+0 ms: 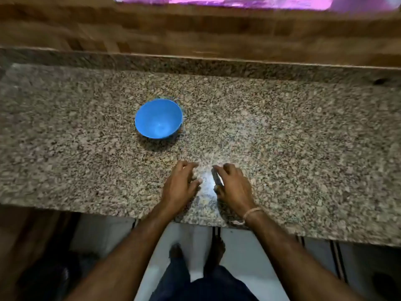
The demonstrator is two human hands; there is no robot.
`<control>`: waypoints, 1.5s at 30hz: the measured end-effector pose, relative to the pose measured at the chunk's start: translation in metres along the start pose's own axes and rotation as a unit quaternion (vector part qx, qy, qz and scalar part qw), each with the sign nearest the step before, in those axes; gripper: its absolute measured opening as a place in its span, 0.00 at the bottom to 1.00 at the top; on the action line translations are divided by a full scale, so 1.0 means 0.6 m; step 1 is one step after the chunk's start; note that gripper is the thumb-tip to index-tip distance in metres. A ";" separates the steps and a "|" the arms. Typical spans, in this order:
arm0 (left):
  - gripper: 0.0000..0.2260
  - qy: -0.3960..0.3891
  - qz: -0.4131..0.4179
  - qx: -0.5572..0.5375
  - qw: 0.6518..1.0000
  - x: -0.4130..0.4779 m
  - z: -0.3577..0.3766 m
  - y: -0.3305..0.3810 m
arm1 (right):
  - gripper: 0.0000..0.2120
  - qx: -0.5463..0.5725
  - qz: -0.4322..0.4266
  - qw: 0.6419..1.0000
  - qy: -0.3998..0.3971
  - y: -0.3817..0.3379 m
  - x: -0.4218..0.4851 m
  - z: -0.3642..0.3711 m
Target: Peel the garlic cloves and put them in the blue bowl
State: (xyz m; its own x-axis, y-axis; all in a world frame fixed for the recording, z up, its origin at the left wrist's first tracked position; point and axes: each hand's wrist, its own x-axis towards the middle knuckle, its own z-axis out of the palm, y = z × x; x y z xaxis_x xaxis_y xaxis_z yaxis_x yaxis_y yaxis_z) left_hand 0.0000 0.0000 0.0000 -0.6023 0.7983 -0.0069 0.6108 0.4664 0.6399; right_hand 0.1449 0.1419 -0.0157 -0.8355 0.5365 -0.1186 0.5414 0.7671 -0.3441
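A blue bowl (149, 114) stands upright and empty on a speckled granite counter (303, 137), left of centre and midway between the near and far edges. No garlic cloves can be made out anywhere in the head view, neither in the bowl nor on the stone. If any lie there, the mottled pattern and a bright patch of glare (206, 185) hide them.

Near the front edge, right of the bowl and well apart from it, a person's two hands hover low over or rest on the counter on either side of that glare. The left hand (181, 184) has its fingers (184, 168) loosely spread and slightly bent, gripping nothing. The right hand (234, 187), with a pale band (252, 212) at the wrist, has its fingers (227, 168) gently curled. A dark strip (217, 179) runs along its thumb side, and blur leaves it unclear whether this is shadow or something held. A wooden panel (195, 29) rises behind the counter.

The risks appear to lie in the setting. Pale cloves could be lost against the busy stone. One peeled this close to the front edge could slip from the fingertips and roll to the floor. The bowl looks light, so a careless reach across could knock or tip it.
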 end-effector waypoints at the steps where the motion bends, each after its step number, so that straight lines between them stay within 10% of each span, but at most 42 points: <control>1: 0.18 0.001 -0.001 0.007 1.000 0.010 0.007 0.001 | 0.31 -0.019 -0.004 1.000 -0.001 -0.001 0.007 0.005; 6: 0.12 0.017 -0.023 0.010 1.000 0.029 0.030 -0.003 | 0.30 -0.018 0.014 1.000 0.005 -0.002 0.009 0.014; 10: 0.11 0.025 -0.167 -0.244 0.955 0.027 0.012 0.020 | 0.26 0.147 0.039 0.988 0.010 -0.002 0.006 -0.001; 15: 0.14 -0.017 -0.213 -0.467 0.858 0.026 -0.037 0.061 | 0.15 0.566 0.127 0.814 -0.011 -0.059 0.025 -0.055; 23: 0.15 -0.019 -0.237 -0.561 0.793 0.039 -0.084 0.044 | 0.10 0.628 0.132 0.766 0.041 -0.128 0.043 -0.089; 34: 0.17 -0.084 -0.274 -0.646 0.707 0.051 -0.096 0.035 | 0.10 0.584 0.114 0.797 0.105 -0.151 0.039 -0.090; 45: 0.15 -0.042 -0.238 -0.609 0.755 0.051 -0.099 0.095 | 0.11 0.489 0.011 0.865 0.113 -0.096 0.041 -0.135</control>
State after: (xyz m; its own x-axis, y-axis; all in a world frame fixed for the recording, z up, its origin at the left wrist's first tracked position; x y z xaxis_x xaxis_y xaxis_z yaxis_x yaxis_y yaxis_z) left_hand -0.0144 0.0284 0.0820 -0.5387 0.6963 -0.4744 -0.6214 0.0518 0.7817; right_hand 0.1004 0.1392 0.0766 -0.7272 0.6863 0.0124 0.1267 0.1520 -0.9802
